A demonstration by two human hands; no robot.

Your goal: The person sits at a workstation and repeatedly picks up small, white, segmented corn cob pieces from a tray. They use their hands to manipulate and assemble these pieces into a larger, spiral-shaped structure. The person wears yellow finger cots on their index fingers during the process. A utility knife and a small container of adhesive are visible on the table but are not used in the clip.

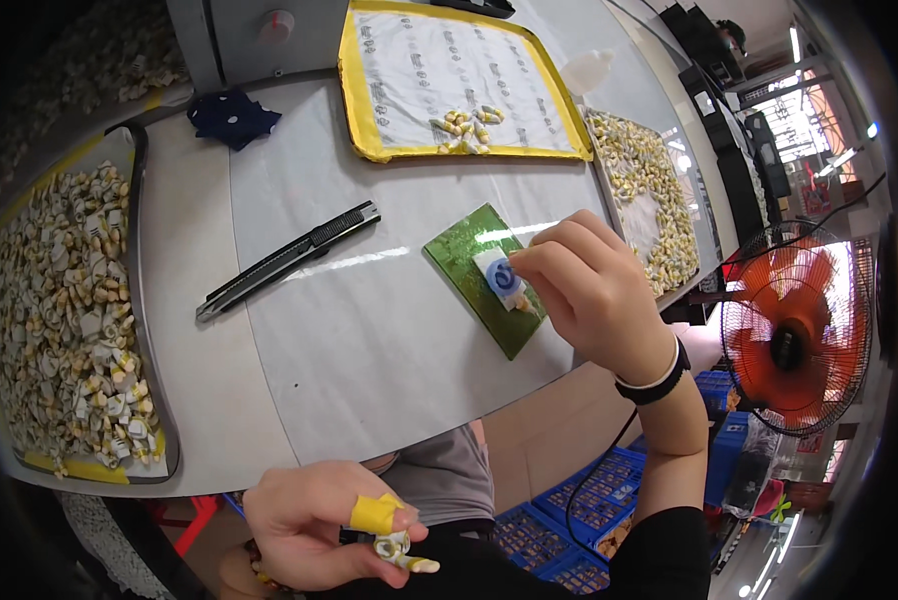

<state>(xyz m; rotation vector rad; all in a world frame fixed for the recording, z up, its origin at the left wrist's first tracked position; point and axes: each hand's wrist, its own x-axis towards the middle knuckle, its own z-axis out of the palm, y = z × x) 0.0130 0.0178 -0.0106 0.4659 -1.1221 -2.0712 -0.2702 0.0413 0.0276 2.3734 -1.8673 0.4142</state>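
Observation:
My left hand (pixel 314 525), low in the view, is closed on a small white-and-yellow moulded piece (pixel 394 547) with a ring-like end. Yellow tape (pixel 374 514) wraps one of its digits. Over a green rectangular board (pixel 477 228), my right hand (pixel 594 285) has its thumb and fingers pinched together. The fingertips touch the edge of a small white patch (pixel 502 278) with a blue swirl, lying on the board. Whatever sits between those fingertips is too small or hidden to make out. Left of the board lies a black utility knife (pixel 289 260).
A yellow-edged tray (pixel 354 110) with white cloth holds several small pieces. Heaps of similar pieces fill the left tray (pixel 159 390) and right tray (pixel 609 190). A dark blue cloth (pixel 231 118), a clear bottle (pixel 586 72), blue crates (pixel 609 480) and an orange fan (pixel 794 330) stand around.

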